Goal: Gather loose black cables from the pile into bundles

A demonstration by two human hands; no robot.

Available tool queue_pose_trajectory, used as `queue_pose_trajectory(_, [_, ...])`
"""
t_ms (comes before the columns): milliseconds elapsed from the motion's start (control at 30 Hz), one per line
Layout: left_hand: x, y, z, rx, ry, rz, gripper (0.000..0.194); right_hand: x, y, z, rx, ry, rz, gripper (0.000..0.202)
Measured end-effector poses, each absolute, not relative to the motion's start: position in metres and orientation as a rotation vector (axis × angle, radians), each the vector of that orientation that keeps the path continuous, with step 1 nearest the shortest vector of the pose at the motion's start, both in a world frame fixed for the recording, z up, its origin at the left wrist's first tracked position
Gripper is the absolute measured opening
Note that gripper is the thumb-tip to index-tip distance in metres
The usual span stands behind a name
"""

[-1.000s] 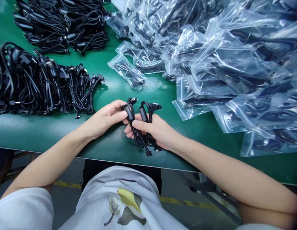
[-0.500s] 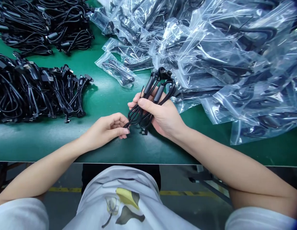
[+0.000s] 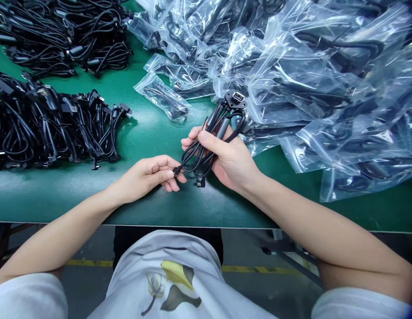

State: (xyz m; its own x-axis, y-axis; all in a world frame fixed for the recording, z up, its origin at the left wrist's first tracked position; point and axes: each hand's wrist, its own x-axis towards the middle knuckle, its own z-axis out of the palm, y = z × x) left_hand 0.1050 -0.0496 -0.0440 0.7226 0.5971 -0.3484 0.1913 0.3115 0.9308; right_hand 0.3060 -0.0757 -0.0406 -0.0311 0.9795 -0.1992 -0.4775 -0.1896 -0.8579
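A coiled black cable (image 3: 196, 160) is gripped in my right hand (image 3: 231, 155), the thumb pressed across the bundle. At its upper end a USB socket (image 3: 238, 97) on a flat black mount faces up. My left hand (image 3: 156, 173) pinches a small black plug (image 3: 176, 170) at the cable's lower left end between thumb and fingers. Another small plug (image 3: 201, 182) hangs below the coil, close above the table. Part of the bundle is hidden behind my right thumb and palm.
Bundles of black cables (image 3: 53, 124) lie in a row on the green table (image 3: 153, 133) at the left, with more cables (image 3: 93, 35) behind them. A large heap of clear zip bags (image 3: 302, 88) holding cables covers the right side. One bagged cable (image 3: 164, 97) lies nearest the middle.
The cable bundle has turned in my right hand, so the USB socket now faces up into view. My left fingers have shifted slightly on the plug, and its tip now shows.
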Motion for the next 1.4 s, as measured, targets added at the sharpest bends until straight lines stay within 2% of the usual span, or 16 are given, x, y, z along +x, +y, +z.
queue_pose_trajectory(267, [0.105,-0.050,-0.047,1.300,0.779,0.324,0.018,0.311,-0.077,-0.033,-0.979,-0.772,1.493,0.034])
queue_pose_trajectory(467, [0.102,-0.049,-0.046,1.497,0.838,0.304,0.023,0.314,-0.073,-0.031,-0.926,-0.708,1.576,0.029])
queue_pose_trajectory(533, [0.092,-0.043,-0.040,1.782,0.998,0.440,0.024,0.315,-0.073,-0.031,-0.942,-0.706,1.615,0.025])
queue_pose_trajectory(667, [0.064,-0.025,-0.024,2.280,1.724,0.893,0.035,0.314,-0.074,-0.034,-0.978,-0.740,1.665,0.018])
queue_pose_trajectory(733, [0.054,-0.018,-0.020,2.439,1.963,0.715,0.041,0.313,-0.074,-0.037,-0.993,-0.756,1.722,0.016])
queue_pose_trajectory(833, [0.051,-0.014,-0.021,2.605,2.050,0.254,0.033,0.312,-0.074,-0.042,-0.986,-0.751,1.837,0.013])
queue_pose_trajectory(900, [0.055,-0.012,-0.024,2.660,2.037,0.124,0.026,0.312,-0.074,-0.045,-0.985,-0.722,1.901,0.015])
queue_pose_trajectory(1000, [0.058,-0.008,-0.029,2.679,2.010,0.119,0.023,0.311,-0.074,-0.048,-1.002,-0.681,1.957,0.017])
queue_pose_trajectory(1100, [0.058,-0.006,-0.028,2.618,1.980,0.258,0.018,0.308,-0.075,-0.052,-0.958,-0.705,1.987,0.015])
queue_pose_trajectory(1167, [0.059,-0.009,-0.023,2.471,1.895,0.486,0.018,0.306,-0.077,-0.053,-0.926,-0.708,1.968,0.014])
queue_pose_trajectory(1267, [0.066,-0.021,-0.013,2.003,1.473,0.799,0.027,0.303,-0.079,-0.052,-0.922,-0.696,1.871,0.016])
queue_pose_trajectory(1400, [0.088,-0.035,-0.015,1.501,0.909,0.736,0.036,0.300,-0.079,-0.049,-0.822,-0.716,1.843,0.027])
